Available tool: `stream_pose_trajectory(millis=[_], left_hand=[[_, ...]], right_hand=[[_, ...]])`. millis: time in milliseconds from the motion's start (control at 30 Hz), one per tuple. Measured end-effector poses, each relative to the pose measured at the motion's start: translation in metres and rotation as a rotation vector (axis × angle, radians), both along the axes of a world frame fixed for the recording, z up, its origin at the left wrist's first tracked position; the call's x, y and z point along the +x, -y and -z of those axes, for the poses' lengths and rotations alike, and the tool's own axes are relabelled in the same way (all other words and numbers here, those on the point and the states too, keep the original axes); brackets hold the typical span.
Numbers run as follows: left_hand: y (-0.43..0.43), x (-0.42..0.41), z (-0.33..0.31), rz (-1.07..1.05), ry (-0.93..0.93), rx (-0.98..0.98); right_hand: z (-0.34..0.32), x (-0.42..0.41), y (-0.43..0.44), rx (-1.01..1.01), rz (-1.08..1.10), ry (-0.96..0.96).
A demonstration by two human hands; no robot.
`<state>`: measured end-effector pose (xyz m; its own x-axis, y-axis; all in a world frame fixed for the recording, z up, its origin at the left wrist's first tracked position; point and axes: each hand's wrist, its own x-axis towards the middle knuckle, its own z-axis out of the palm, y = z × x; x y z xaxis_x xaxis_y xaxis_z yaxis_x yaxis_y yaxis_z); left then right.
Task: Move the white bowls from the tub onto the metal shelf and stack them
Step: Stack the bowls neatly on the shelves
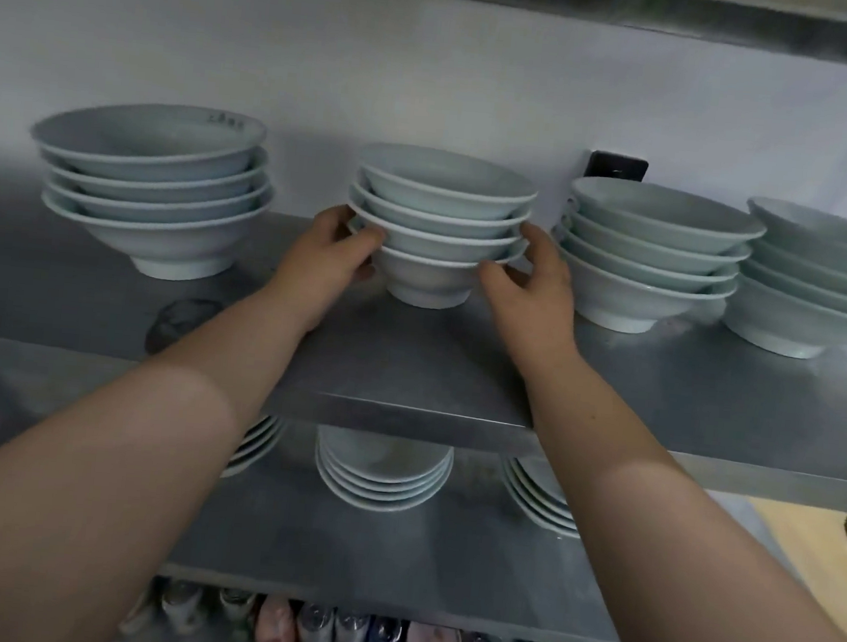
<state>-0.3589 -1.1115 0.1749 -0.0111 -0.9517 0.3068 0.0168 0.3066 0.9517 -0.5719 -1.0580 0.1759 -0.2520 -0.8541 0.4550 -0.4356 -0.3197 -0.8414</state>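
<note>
Middle stack of white bowls sits on metal shelf; left hand & right hand grip its lower rims. Neighbour stacks stand close either side; poss. bottles below.

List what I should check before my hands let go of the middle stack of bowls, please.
1. Foot of the middle stack flat on the shelf: ok, it seems.
2. Its bowls nested, rims lined up: ok.
3. Grip of left hand and right hand on the lower rims: ok.
4. Gap to the left stack: ok.
5. Right hand clear of the right stack: cannot tell, very close.
</note>
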Motion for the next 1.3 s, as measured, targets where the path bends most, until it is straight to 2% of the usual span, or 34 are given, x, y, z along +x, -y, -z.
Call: stream_pose_trajectory(millis=[200, 300, 633, 800, 933, 1300], left_hand=[[-0.021, 0.023, 0.011, 0.073, 0.005, 0.015], [-0.031, 0.028, 0.014, 0.079, 0.025, -0.021], [-0.034, 0.031, 0.019, -0.039, 0.199, -0.080], [-0.037, 0.035, 0.019, -0.017, 0.190, -0.051], [-0.031, 0.036, 0.020, 0.005, 0.106, -0.033], [-0.020, 0.042, 0.024, -0.121, 0.134, -0.070]], right_hand=[[-0.002, 0.009, -0.010, 0.029, 0.019, -0.066], [0.000, 0.014, -0.018, 0.050, 0.011, -0.041], [0.004, 0.026, -0.025, 0.206, 0.008, 0.014], [0.003, 0.026, -0.031, 0.190, -0.023, 0.062], [0.002, 0.026, -0.035, 0.164, -0.027, 0.056], [0.001, 0.022, -0.035, 0.076, 0.012, 0.007]])
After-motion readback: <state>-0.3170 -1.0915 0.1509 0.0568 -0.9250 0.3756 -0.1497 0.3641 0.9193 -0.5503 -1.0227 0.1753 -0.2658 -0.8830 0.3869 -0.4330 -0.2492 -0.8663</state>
